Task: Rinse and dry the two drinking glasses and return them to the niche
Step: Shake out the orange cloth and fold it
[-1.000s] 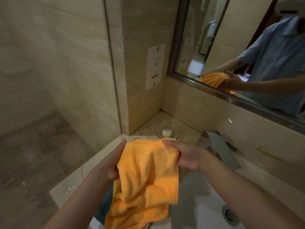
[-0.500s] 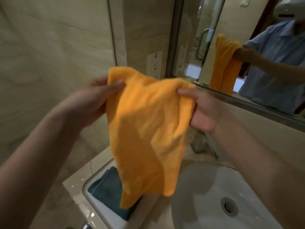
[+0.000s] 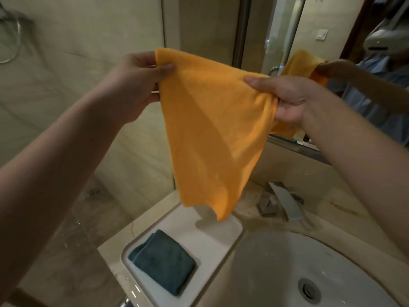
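On the far left I see a shower hose [image 3: 10, 41] hanging on the tiled wall, behind a glass panel that runs down to the worktop [image 3: 345, 202]. My left hand [image 3: 135, 85] is raised in front of that wall; its grip is closed, thumb over fingers, pinching the upper left corner of an orange cloth [image 3: 212, 134]. The cloth hangs spread between both hands, its top edge sloping down toward the right and its lower end dangling free in the air above a white tray [image 3: 219, 238], not touching it.

Below, the tray sits on the worktop just beside the sink [image 3: 287, 269]. A folded dark teal cloth [image 3: 162, 265] lies in the tray's near left part; the rest of the tray is bare white.

Moving right, my right hand [image 3: 287, 98] has its grip closed on the cloth's other top corner, with the fabric bunched between thumb and fingers and a bit of it trailing behind the palm. Under that forearm a flat metal tap [image 3: 284, 201] stands on the worktop at the back of the sink, its spout pointing toward the bowl. The sink's drain [image 3: 308, 289] shows near the lower right.

On the right wall the mirror [image 3: 276, 29] reflects the orange cloth, an arm and a blue shirt.

The two drinking glasses and the niche are not visible from this angle, so I cannot tell where they are.
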The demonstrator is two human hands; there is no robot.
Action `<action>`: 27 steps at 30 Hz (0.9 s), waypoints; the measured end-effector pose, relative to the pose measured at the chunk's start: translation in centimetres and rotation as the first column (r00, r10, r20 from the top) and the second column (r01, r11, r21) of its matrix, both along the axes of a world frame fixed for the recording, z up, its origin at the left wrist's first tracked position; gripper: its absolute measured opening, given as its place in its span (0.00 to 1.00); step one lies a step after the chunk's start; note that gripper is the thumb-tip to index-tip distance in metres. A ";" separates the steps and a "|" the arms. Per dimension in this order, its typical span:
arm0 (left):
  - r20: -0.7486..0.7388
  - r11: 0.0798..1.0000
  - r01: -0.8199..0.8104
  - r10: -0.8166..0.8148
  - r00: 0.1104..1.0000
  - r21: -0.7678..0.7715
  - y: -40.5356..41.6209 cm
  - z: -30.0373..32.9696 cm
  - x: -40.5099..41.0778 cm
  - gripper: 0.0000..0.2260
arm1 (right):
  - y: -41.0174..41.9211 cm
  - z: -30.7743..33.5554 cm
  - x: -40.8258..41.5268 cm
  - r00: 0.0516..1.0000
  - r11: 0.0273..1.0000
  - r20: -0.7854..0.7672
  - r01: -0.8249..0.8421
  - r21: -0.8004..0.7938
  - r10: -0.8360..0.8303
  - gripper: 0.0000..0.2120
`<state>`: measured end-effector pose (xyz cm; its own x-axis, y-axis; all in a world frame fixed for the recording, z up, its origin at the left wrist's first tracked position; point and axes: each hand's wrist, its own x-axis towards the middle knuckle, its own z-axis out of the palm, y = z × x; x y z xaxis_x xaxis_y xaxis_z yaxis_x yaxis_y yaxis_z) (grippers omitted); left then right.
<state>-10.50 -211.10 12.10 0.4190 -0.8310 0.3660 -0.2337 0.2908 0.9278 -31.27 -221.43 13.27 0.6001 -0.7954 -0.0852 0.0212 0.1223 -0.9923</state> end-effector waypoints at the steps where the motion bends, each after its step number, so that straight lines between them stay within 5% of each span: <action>1: 0.025 0.999 -0.040 0.040 0.999 0.009 -0.1 -0.1 -0.2 0.11 | 0.1 0.2 0.0 0.999 1.000 -0.039 0.024 0.001 -0.024 0.06; 5: 0.137 0.988 -0.140 0.130 0.982 0.063 -0.3 -0.4 -0.7 0.16 | -0.6 0.2 0.2 0.990 0.988 -0.053 0.123 -0.093 -0.129 0.35; 8: -0.045 0.993 -0.014 0.020 0.999 0.121 0.2 0.0 -0.6 0.19 | -0.8 -0.2 0.3 0.991 0.953 0.051 0.135 -0.272 -0.126 0.50; 11: -0.093 0.980 0.167 -0.157 0.983 0.110 1.0 0.1 -0.6 0.26 | -0.5 -0.3 -0.2 0.998 0.890 0.008 0.063 -0.452 -0.066 0.39; 13: -0.041 0.985 0.125 -0.121 0.992 0.121 1.2 -0.1 -0.7 0.30 | -0.5 0.0 -0.7 0.974 0.775 -0.146 0.046 -0.630 -0.176 0.25; 18: 0.299 0.994 -0.101 0.081 0.951 0.052 1.3 -1.1 -1.8 0.06 | -1.2 -0.8 -1.0 0.845 0.491 -0.357 -0.132 -0.861 -0.399 0.06; 24: 0.294 0.993 -0.007 -0.027 0.955 0.114 1.6 -1.7 -3.1 0.06 | -1.5 0.7 -2.7 0.708 0.566 -0.596 -0.332 -0.754 -0.378 0.09; 27: 0.313 0.997 0.005 -0.028 0.949 0.073 1.6 -1.3 -3.7 0.10 | -1.5 1.1 -3.1 0.763 0.568 -0.566 -0.327 -0.756 -0.313 0.05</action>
<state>-14.19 -209.46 10.79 0.2783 -0.8653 0.4170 -0.5118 0.2338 0.8267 -34.32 -222.96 14.37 0.6702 -0.7045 0.2334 -0.5773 -0.6925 -0.4326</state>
